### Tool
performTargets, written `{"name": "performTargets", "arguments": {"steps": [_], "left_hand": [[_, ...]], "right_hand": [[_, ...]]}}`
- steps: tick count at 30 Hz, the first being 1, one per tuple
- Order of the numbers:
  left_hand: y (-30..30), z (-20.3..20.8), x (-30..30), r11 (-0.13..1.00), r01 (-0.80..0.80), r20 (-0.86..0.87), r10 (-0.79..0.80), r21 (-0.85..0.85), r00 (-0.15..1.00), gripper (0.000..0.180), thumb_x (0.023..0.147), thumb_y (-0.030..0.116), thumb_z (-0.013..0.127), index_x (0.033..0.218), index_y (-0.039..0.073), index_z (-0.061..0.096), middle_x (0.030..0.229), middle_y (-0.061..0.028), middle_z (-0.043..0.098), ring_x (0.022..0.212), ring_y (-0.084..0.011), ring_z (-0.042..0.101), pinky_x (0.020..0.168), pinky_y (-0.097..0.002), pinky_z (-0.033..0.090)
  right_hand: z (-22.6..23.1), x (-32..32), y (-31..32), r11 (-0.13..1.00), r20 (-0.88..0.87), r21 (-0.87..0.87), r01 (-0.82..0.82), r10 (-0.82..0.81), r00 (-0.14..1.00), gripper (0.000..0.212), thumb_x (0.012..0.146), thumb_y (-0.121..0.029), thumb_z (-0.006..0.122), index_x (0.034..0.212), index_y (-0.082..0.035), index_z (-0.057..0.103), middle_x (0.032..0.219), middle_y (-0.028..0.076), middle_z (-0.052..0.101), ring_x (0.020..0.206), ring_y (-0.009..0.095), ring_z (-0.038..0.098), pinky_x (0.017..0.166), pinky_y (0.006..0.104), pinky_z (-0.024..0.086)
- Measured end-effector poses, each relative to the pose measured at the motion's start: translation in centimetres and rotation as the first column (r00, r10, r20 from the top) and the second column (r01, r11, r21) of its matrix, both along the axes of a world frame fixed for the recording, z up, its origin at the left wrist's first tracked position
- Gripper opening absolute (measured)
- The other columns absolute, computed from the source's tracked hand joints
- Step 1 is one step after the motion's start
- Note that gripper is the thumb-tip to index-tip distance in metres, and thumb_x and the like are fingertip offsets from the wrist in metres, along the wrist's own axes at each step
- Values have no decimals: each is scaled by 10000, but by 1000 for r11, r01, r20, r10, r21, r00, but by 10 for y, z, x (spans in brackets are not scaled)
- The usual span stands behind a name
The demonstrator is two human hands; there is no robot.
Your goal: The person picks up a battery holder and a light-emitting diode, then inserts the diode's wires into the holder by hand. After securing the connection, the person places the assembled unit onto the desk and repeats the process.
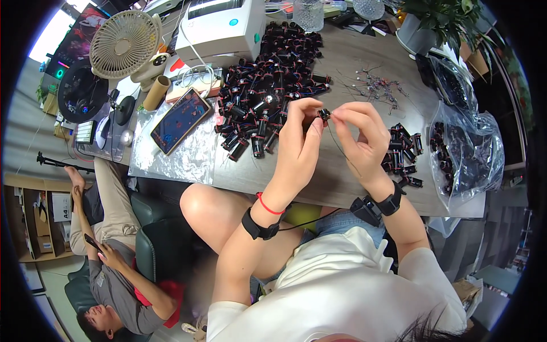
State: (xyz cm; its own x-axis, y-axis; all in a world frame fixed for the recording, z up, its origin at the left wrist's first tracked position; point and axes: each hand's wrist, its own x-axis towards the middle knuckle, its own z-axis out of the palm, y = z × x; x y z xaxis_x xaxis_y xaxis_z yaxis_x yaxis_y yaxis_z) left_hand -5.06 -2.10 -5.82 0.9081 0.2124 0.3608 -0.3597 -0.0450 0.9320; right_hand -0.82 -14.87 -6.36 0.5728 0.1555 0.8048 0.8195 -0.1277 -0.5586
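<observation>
In front of me over the table, a small black cylindrical part (323,114) is held up between both hands. My left hand (299,139) pinches it from the left with thumb and forefinger. At its right end the fingertips of my right hand (362,135) are closed on it; whether they grip the body or a thin lead is too small to tell. A thin dark wire hangs down from the part past my right palm. Behind my left hand spreads a large heap of black cylinders with red bands (268,94). Beside my right wrist lies a smaller group of such cylinders (403,149).
Loose small components with wire leads (380,86) lie beyond my right hand. Clear plastic bags (484,148) are at the right edge. A phone (181,121), cardboard tube (156,93), fan (126,45) and white printer-like machine (219,31) stand left. Another person (117,279) sits lower left.
</observation>
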Motion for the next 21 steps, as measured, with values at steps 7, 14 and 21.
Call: {"name": "performTargets", "arguments": {"steps": [7,14,21], "left_hand": [[8,1,4,985,-112,55,106,134,993,157,866,41,609,1022,28,619,904,-88,604,743,-161,545,655,-281,441],[13,6,3,923,-184,126,150,338,981,198,825,18,658,1020,58,650,937,-76,641,807,-202,591,681,-300,465],[14,4,4,836,-294,273,181,464,945,226,797,-7,671,1013,60,663,961,-78,651,888,-261,600,769,-347,479]], "right_hand": [[4,0,1,971,109,-154,184,-168,980,232,743,101,678,947,-8,668,882,106,625,757,207,623,664,283,508],[1,4,2,944,159,-228,237,-204,966,218,732,95,673,930,5,662,883,103,615,742,210,628,643,285,516],[1,1,4,933,153,-266,244,-209,966,205,742,92,671,929,9,660,890,104,619,748,213,632,647,285,519]]}}
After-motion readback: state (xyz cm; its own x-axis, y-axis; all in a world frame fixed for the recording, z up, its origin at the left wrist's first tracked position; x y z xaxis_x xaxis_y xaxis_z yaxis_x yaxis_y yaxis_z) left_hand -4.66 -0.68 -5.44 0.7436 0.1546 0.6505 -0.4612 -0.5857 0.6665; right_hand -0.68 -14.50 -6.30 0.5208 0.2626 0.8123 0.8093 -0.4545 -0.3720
